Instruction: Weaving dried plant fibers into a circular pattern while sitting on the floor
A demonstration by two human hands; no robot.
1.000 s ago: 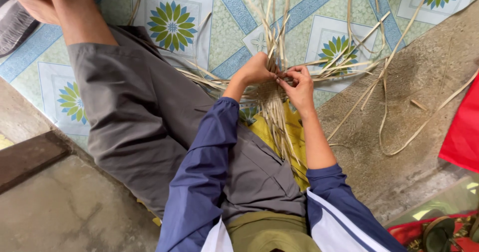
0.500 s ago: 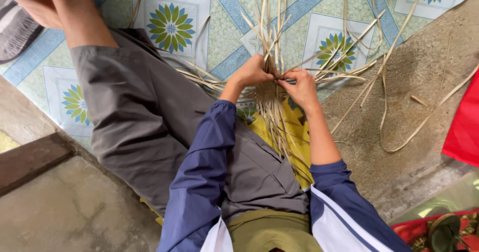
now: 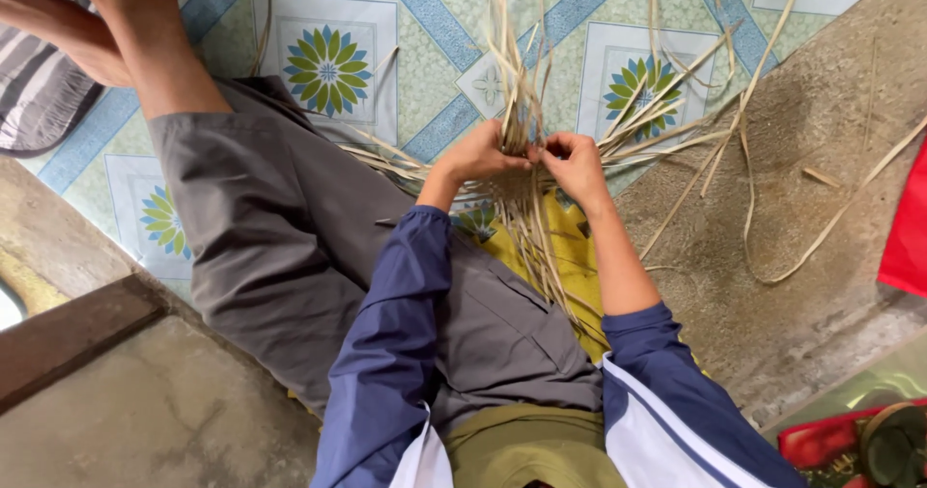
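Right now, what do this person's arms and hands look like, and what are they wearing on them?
Both arms wear dark blue sleeves pushed up toward the elbow, so the forearms are bare. The right sleeve joins a white panel near the shoulder; white also shows beside the left sleeve. The left hand and right hand are bare: no gloves, rings or watch visible.

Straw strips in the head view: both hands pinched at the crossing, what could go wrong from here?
1. The left hand and right hand grip the straw strips at one small crossing; a slip could let the woven part loosen.
2. Loose strip ends fan out over the patterned mat and concrete floor; they could snag or tangle when pulled.
3. Strips trail across the yellow cloth on the lap; a leg shift might drag them.
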